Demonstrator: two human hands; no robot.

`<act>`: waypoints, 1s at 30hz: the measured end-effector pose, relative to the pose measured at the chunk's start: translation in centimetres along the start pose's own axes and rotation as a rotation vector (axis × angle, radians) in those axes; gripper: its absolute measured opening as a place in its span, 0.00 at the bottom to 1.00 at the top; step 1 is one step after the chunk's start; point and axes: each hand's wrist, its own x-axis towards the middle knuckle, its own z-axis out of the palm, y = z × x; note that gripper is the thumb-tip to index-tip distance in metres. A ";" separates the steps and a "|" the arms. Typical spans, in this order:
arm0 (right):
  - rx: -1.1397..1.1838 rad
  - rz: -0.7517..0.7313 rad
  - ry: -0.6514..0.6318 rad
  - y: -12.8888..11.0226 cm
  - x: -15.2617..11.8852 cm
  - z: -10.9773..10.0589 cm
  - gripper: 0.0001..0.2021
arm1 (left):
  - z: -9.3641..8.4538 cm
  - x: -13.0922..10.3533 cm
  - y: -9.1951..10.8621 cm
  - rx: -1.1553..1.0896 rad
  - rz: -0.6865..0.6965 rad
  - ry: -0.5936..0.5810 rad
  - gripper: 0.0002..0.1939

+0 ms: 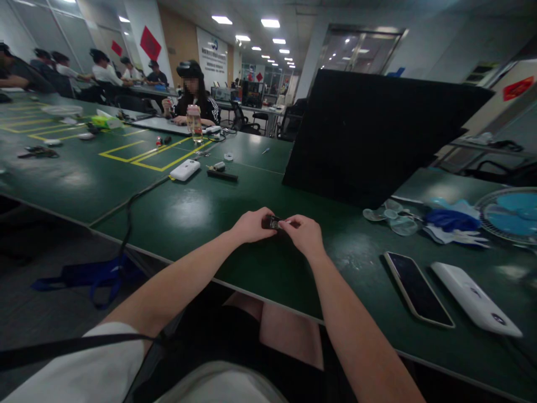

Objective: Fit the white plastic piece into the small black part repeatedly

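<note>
Above the green table (188, 210), near its front edge, my left hand (253, 225) grips a small dark object (267, 223) with a lighter, shiny part at its right end. Its exact kind is too small to make out. My right hand (308, 234) is closed in a pinch right beside that shiny end, thumb and forefinger together. A tiny pale bit shows at those fingertips, but I cannot tell what it is. The two hands meet around the dark object, with the fingers partly covering it.
A large black panel (356, 134) stands tilted ahead on the right. On the right lie a phone (419, 288), a white power bank (474, 296), clear fan blades (392, 215) and a fan (512, 210). Further left are another white power bank (185, 169) and a black bar (222, 175). A person (195, 101) sits opposite.
</note>
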 end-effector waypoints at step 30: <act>0.126 0.422 0.004 3.5 1.2 -1.9 0.40 | -14.7 -5.2 -9.2 0.586 0.108 -0.010 0.28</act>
